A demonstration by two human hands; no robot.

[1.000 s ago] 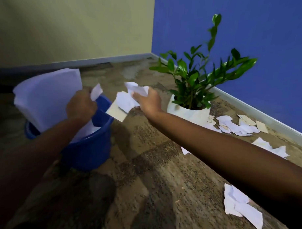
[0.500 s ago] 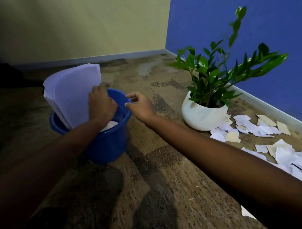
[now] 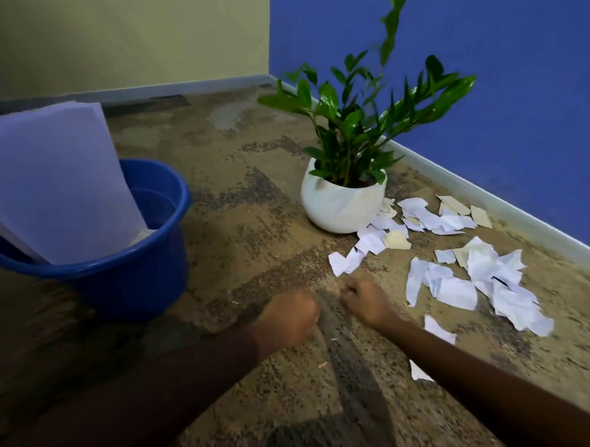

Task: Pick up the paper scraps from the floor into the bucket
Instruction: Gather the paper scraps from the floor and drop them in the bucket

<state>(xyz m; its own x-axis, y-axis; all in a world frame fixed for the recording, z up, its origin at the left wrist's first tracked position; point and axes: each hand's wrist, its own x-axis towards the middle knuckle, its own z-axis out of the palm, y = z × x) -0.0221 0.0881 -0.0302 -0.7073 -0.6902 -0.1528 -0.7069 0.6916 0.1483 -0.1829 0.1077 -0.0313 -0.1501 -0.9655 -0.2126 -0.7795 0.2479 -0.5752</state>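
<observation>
A blue bucket [image 3: 132,282] stands on the floor at the left, with large white sheets [image 3: 51,178] leaning out of it. Torn paper scraps [image 3: 473,280] lie scattered on the floor at the right, between the plant pot and the wall. One scrap [image 3: 345,261] lies just beyond my hands. My left hand [image 3: 288,319] and my right hand [image 3: 365,304] hover side by side low over the floor, to the right of the bucket. Both have curled fingers and hold nothing that I can see. Two more scraps [image 3: 438,332] lie beside my right forearm.
A white pot [image 3: 340,208] with a tall green plant [image 3: 360,107] stands beyond my hands, scraps against its right side. A blue wall with a pale skirting board [image 3: 507,212] runs along the right, and a yellow wall closes the back. The floor is mottled brown carpet.
Both hands have let go of the paper at the bucket and moved right and toward me, down near the scraps. The view has swung right and lower.
</observation>
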